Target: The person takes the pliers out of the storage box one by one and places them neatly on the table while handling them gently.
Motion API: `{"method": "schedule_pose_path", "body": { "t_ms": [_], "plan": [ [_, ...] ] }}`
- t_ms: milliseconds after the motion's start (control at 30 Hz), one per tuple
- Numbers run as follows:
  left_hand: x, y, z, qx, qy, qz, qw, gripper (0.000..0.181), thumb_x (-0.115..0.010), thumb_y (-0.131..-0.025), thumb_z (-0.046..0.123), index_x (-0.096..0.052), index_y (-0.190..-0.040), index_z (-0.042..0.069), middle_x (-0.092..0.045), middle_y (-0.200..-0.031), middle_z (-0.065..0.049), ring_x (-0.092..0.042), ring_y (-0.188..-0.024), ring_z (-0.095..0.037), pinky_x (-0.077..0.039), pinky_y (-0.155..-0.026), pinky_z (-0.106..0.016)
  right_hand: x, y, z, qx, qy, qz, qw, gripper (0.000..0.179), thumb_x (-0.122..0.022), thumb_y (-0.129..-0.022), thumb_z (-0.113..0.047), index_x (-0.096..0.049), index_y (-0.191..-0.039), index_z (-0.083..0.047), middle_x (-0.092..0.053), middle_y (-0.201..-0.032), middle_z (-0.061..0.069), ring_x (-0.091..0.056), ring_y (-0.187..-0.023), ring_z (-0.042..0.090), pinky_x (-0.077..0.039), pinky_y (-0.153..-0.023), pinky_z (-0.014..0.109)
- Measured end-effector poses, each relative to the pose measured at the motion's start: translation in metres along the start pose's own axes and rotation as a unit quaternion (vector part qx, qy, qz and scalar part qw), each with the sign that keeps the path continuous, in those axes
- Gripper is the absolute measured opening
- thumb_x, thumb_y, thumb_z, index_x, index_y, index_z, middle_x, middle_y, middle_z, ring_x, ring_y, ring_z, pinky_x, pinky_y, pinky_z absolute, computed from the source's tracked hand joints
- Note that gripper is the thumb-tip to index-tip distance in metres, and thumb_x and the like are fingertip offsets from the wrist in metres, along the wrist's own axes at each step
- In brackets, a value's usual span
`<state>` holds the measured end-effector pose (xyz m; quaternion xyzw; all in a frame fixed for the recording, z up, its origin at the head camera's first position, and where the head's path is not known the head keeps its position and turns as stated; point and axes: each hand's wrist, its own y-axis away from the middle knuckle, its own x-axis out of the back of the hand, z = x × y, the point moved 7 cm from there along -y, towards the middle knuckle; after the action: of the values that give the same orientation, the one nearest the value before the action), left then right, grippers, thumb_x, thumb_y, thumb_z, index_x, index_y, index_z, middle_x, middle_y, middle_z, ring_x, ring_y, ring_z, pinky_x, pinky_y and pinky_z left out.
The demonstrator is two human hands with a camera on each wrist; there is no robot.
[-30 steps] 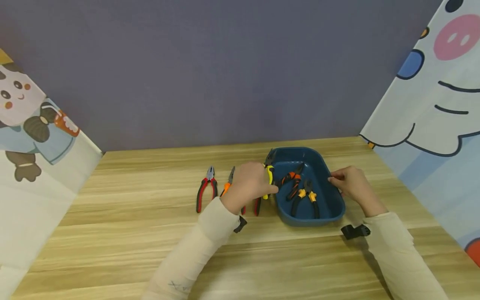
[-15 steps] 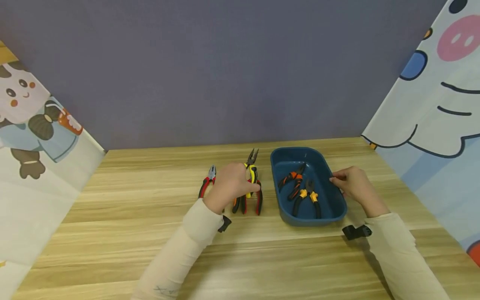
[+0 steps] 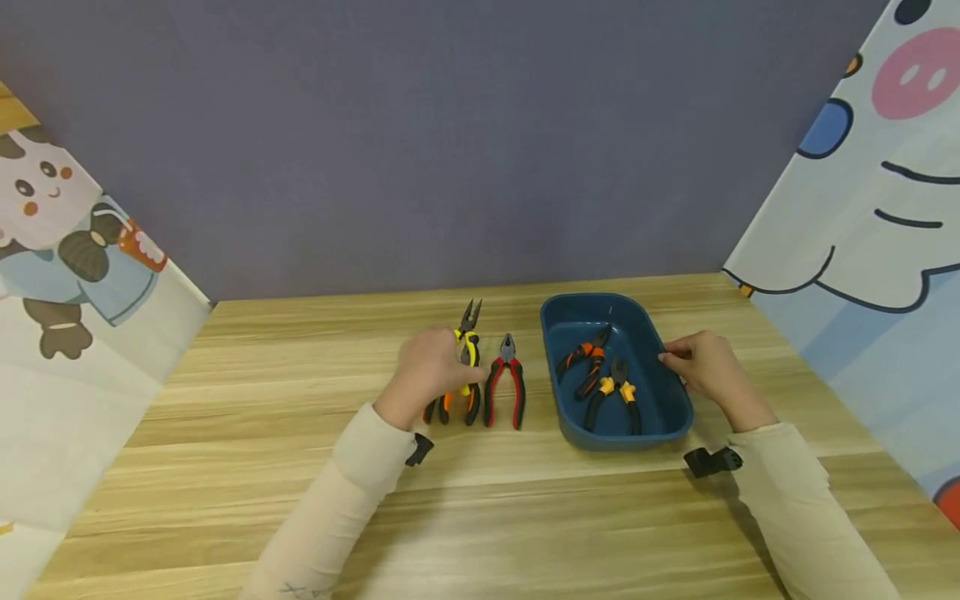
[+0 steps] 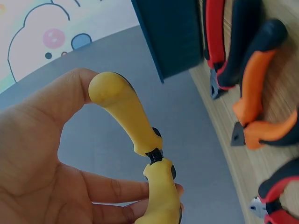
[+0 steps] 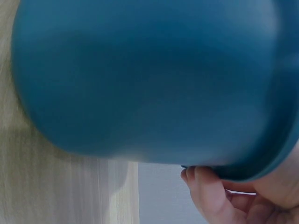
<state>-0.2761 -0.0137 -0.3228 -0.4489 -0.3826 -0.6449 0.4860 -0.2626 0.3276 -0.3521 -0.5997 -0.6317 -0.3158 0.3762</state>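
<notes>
1. A person's left hand (image 3: 431,367) grips yellow pliers (image 4: 124,109), thumb on one spread handle, fingers at the other, back of the hand uppermost.
2. The yellow pliers' long axis points toward the far edge of the counter (image 3: 300,483), jaws leading.
3. Red-handled pliers (image 3: 491,398) separate the left hand from a blue bin (image 3: 622,444) to its right; orange-handled pliers (image 4: 254,84) lie close by.
4. Toward the counter's right edge, the right hand (image 3: 699,365) pinches the bin's right rim, wrist angled inward.
5. Inside rest orange-and-black pliers (image 3: 596,375) and yellow-and-black pliers (image 3: 633,417).
</notes>
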Motion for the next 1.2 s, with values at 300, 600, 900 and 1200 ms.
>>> {"method": "schedule_pose_path", "body": {
  "t_ms": [300, 600, 900, 1200],
  "plan": [
    [0.003, -0.002, -0.022, 0.028, -0.008, -0.017, 0.9994, 0.053, -0.072, -0.073, 0.051, -0.037, -0.052, 0.016, -0.03, -0.054, 0.005, -0.028, -0.049, -0.011, -0.023, -0.042, -0.024, -0.001, 0.0, 0.003, -0.008, 0.005, -0.001, 1.0, 0.03, -0.06, -0.091, -0.008, -0.061, -0.111, 0.015, -0.065, -0.095, 0.031, -0.059, -0.046, 0.022, -0.048, -0.045, 0.029],
    [0.005, 0.003, -0.045, 0.051, -0.001, -0.017, 0.9986, 0.056, -0.072, -0.074, 0.049, -0.033, -0.05, 0.017, -0.027, -0.052, 0.005, -0.026, -0.046, -0.01, -0.022, -0.041, -0.023, 0.0, 0.0, 0.0, -0.001, 0.006, -0.001, 1.0, 0.03, -0.059, -0.092, -0.008, -0.061, -0.111, 0.015, -0.066, -0.094, 0.03, -0.058, -0.045, 0.022, -0.047, -0.045, 0.029],
    [0.005, 0.005, -0.061, 0.064, 0.007, -0.018, 0.9978, 0.053, -0.072, -0.074, 0.051, -0.038, -0.056, 0.014, -0.034, -0.06, 0.001, -0.032, -0.051, -0.013, -0.027, -0.043, -0.025, 0.001, 0.001, -0.001, 0.004, 0.006, 0.007, 0.9999, 0.029, -0.06, -0.09, -0.006, -0.062, -0.109, 0.016, -0.066, -0.091, 0.029, -0.057, -0.044, 0.02, -0.046, -0.044, 0.028],
    [0.005, 0.004, -0.079, 0.078, 0.002, -0.022, 0.9967, 0.051, -0.071, -0.074, 0.049, -0.038, -0.058, 0.014, -0.035, -0.06, 0.001, -0.033, -0.052, -0.013, -0.027, -0.044, -0.025, 0.0, 0.0, 0.0, 0.002, 0.006, 0.003, 1.0, 0.03, -0.06, -0.09, -0.006, -0.061, -0.11, 0.016, -0.066, -0.092, 0.03, -0.059, -0.045, 0.024, -0.047, -0.044, 0.028]
  ]
}}
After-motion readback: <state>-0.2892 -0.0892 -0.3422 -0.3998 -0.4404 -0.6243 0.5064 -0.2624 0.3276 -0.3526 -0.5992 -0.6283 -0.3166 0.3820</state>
